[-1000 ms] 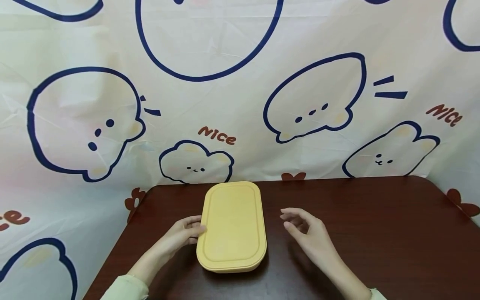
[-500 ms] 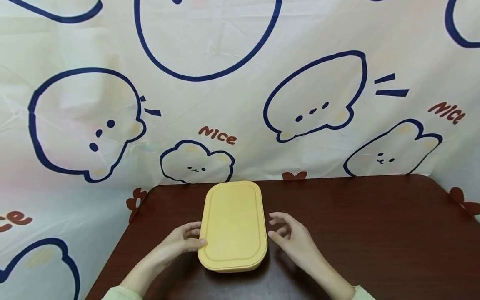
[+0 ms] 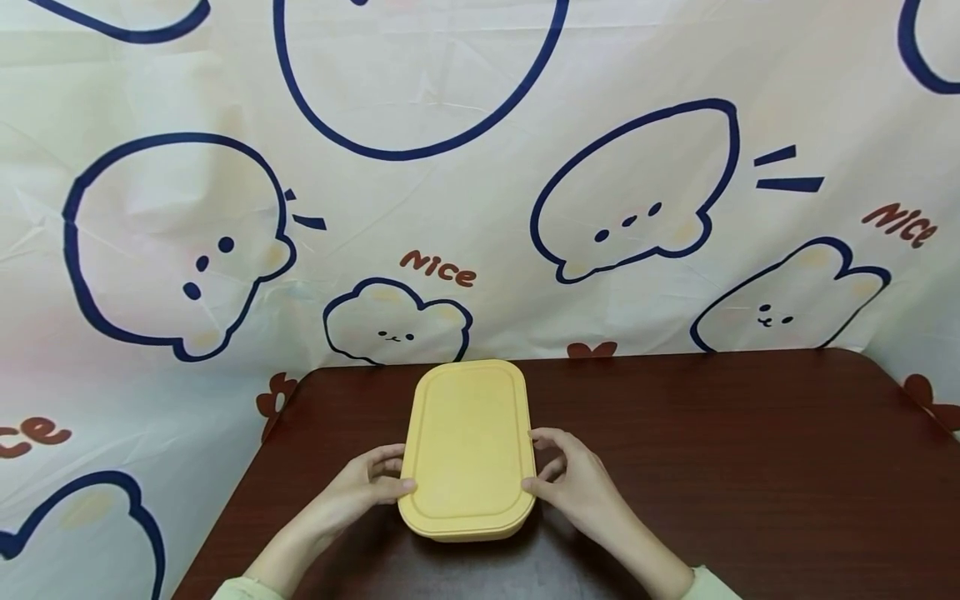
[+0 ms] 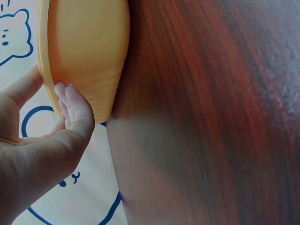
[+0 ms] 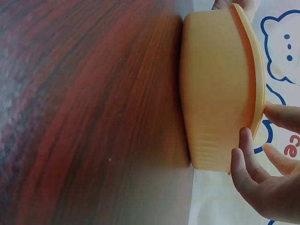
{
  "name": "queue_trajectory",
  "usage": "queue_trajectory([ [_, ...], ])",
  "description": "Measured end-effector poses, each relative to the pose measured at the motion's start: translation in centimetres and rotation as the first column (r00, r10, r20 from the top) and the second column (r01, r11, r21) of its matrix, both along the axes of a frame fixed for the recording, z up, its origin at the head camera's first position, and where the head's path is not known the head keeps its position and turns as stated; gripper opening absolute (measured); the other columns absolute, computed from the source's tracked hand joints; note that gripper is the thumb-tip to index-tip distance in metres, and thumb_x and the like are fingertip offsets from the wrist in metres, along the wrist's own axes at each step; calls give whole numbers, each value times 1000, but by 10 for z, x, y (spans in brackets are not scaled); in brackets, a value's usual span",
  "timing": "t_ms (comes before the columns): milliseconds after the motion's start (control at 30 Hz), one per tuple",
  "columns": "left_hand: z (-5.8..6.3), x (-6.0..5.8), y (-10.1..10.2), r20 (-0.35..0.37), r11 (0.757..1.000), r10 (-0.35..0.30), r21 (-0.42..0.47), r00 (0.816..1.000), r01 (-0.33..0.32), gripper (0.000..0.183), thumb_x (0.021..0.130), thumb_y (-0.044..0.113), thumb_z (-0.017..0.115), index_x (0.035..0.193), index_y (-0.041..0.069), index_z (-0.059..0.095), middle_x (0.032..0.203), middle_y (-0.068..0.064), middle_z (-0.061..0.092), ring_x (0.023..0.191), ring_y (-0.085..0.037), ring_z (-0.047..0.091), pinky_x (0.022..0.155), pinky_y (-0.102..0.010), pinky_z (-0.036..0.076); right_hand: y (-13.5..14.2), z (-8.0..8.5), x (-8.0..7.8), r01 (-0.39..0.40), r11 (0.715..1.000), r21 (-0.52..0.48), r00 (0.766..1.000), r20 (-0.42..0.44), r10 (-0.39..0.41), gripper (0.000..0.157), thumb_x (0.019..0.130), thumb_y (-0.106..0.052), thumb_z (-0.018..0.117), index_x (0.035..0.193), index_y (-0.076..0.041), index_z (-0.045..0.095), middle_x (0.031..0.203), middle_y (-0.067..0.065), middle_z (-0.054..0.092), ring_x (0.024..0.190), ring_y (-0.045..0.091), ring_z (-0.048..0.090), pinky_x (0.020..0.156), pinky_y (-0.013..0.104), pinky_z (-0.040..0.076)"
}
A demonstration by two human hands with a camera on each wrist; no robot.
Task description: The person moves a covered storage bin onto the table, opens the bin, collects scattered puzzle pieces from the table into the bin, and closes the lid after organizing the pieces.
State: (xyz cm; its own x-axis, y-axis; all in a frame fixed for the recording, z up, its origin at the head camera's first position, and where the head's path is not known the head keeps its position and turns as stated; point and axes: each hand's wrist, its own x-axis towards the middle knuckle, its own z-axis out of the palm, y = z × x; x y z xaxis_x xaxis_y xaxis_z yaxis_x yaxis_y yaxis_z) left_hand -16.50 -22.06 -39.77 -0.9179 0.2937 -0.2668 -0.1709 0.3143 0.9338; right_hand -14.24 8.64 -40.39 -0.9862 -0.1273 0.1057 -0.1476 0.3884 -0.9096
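A yellow rectangular box with rounded corners stands on the dark table, its long side pointing away from me; its lid (image 3: 468, 450) is on. The left hand (image 3: 360, 487) holds the lid's left edge, thumb on top and fingers below the rim. At the opposite edge, the right hand (image 3: 577, 483) pinches the rim in the same way, thumb on the lid and fingertips under it. Both wrist views show the box body (image 5: 215, 84) resting on the table beneath the overhanging rim. Its contents are hidden.
The reddish-brown wooden table (image 3: 750, 467) spreads out on both sides of the box. A pale cloth (image 3: 495, 200) printed with blue cartoon outlines hangs behind the table and along its sides.
My right hand has come in from the right and now touches the lid's right edge. The left hand has slid slightly nearer along its edge; the box has stayed in place.
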Motion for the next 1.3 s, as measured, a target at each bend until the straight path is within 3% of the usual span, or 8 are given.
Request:
queue_trajectory([
  [567,-1,-6,-2,-24,1000,-9,19,1000,9,74,90,15,73,145,-13,33,120,-18,58,98,-23,64,83,-33,52,2,0,-6,1,999,48,999,-47,1,49,75,-3,85,120,-7,66,108,9,62,77,13,61,64,25,50],
  [867,-1,-14,-1,-80,992,96,-77,992,-102,58,95,21,69,142,-5,47,119,-14,62,104,-21,62,85,-40,53,4,0,-15,-8,998,67,997,-80,13,36,80,-1,81,113,-7,69,100,6,64,76,12,62,64,26,52],
  [1067,-2,-22,0,-137,985,121,-105,983,-135,52,97,23,67,140,-2,52,117,-13,64,103,-21,63,85,-38,53,3,-1,-26,6,997,79,998,-57,-2,33,81,-4,80,112,-8,69,95,1,65,75,10,61,66,27,51],
  [1300,-5,-32,3,-154,980,136,-125,979,-156,49,98,23,64,139,-3,53,117,-13,65,97,-19,64,85,-41,53,3,-3,-40,7,995,100,999,-44,-3,30,85,-6,77,114,-8,69,93,-1,66,77,10,60,65,27,50],
])
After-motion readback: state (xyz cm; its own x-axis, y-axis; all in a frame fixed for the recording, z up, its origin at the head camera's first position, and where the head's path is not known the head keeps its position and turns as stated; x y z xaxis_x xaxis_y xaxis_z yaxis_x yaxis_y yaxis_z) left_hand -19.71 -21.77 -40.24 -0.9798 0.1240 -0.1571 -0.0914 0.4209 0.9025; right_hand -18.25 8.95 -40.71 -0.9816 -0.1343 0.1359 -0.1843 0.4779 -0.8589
